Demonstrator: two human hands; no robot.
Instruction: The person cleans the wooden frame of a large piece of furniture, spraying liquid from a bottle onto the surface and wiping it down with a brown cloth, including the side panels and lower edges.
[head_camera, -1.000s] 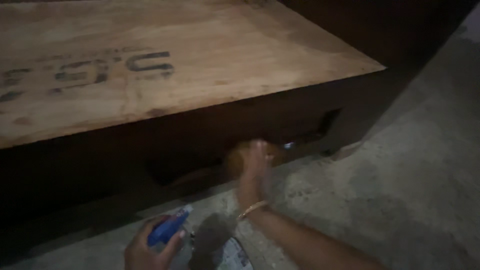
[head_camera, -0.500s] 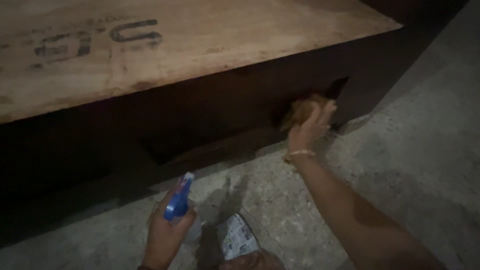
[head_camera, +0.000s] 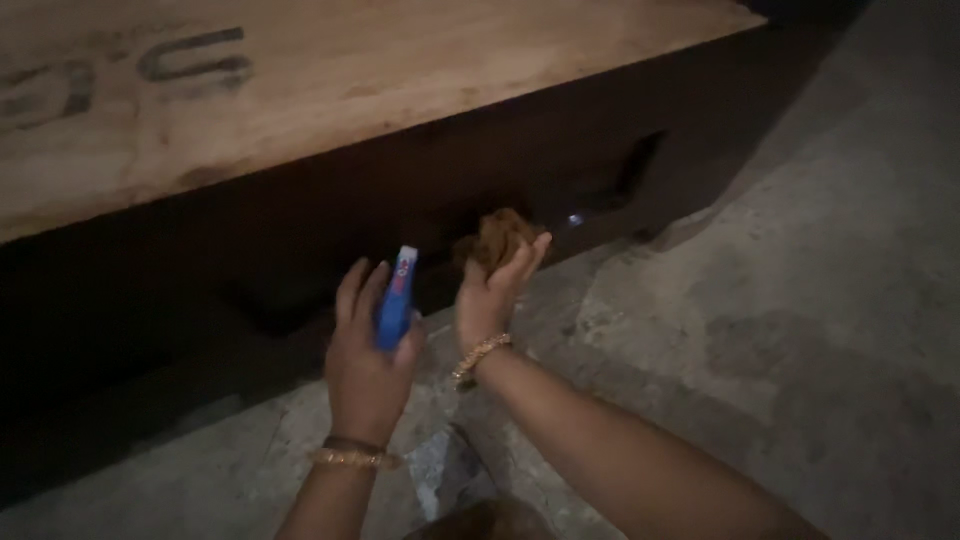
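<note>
Left hand (head_camera: 368, 362) was wrapped around a spray bottle (head_camera: 396, 300) with a blue trigger head, held upright, nozzle end up near the dark side panel (head_camera: 330, 230). Right hand (head_camera: 492, 295) was bunched around a brown rag (head_camera: 497, 237), fingers curled on it, rag just in front of the dark panel. Both hands were close together, bottle just beside the rag, not clearly touching. Gold bangle (head_camera: 478, 358) sat on the right wrist, another bangle (head_camera: 345, 457) on the left. Above the panel lay a pale plywood top (head_camera: 400, 70) with dark stamped markings at its far left, blurred. A notch cutout (head_camera: 640, 160) showed in the panel to the right. Grey concrete floor (head_camera: 800, 330) lay below. Folded printed paper (head_camera: 432, 480) lay on the floor between the forearms, dim.
</note>
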